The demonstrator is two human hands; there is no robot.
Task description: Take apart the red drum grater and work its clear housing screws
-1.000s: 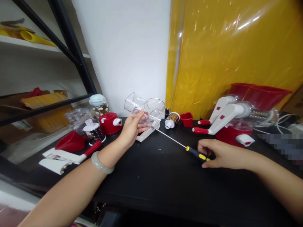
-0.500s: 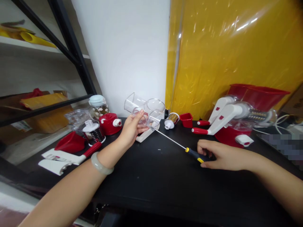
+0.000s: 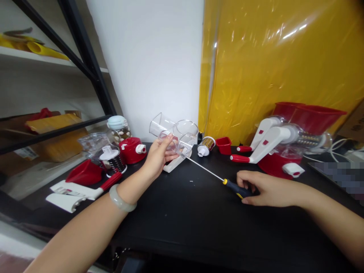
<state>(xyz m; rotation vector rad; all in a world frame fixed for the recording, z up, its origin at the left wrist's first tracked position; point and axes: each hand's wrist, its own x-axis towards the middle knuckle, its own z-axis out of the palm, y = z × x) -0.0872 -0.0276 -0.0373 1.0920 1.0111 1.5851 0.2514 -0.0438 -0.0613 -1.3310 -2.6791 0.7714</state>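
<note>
Between its thumb and fingers, my left hand (image 3: 159, 155) holds a clear plastic grater body (image 3: 184, 131) above the black table, tilted on its side. My right hand (image 3: 261, 187) is closed around the dark blue and yellow handle of a screwdriver (image 3: 206, 169). The screwdriver's long shaft points up and left, its tip at the lower end of the clear body. Whether the tip sits on a screw is too small to tell. Just beneath my left fingers lies a white crank arm (image 3: 176, 163).
Right of the clear body are a drum grater (image 3: 206, 146) and a red pusher (image 3: 224, 145). Assembled red-and-white rotary graters (image 3: 287, 140) stand at the right. Loose parts on the left include a red base (image 3: 132, 150), another drum (image 3: 110, 159), a red hopper (image 3: 84, 172) and a crank handle (image 3: 85, 187).
The screwdriver handle has turned slightly in my right fingers, showing less of its yellow patch. My left hand and the clear body stay nearly in place.
</note>
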